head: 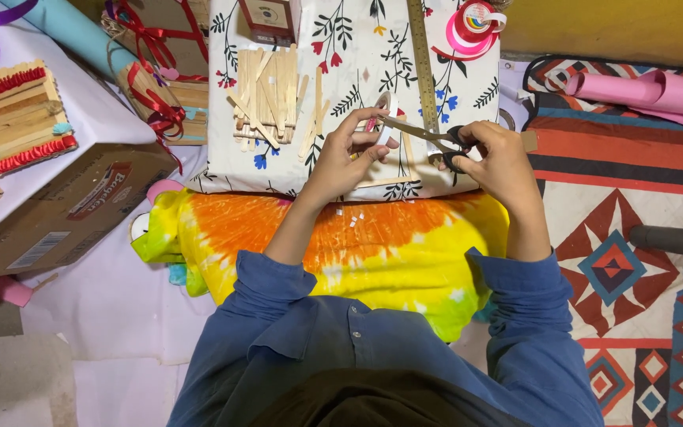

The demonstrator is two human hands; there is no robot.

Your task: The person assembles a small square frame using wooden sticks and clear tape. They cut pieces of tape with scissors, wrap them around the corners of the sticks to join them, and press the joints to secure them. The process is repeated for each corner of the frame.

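Blue sleeves (278, 292) are reaching forward; left hand (347, 154) is pinching tape (384, 107), right hand (493, 158) is closing scissors (428, 136) on it; sticks (270, 99) are lying loose near the cushion's (452, 79) far edge

The scissors (428, 136) have dull metal blades and glossy black plastic handles. The tape roll (384, 111) looks like matt white paper, though it is too small to be sure. Far left of it, the sticks (266, 95) are pale, bare, smooth wood. The ruler (422, 63) is matt brass-toned metal. The floral cover (357, 39) is matt woven cloth; the near tie-dye (373, 253) cloth is soft and matt. The left box (65, 213) is rough brown cardboard. The far ribbon (468, 32) is glossy satin.
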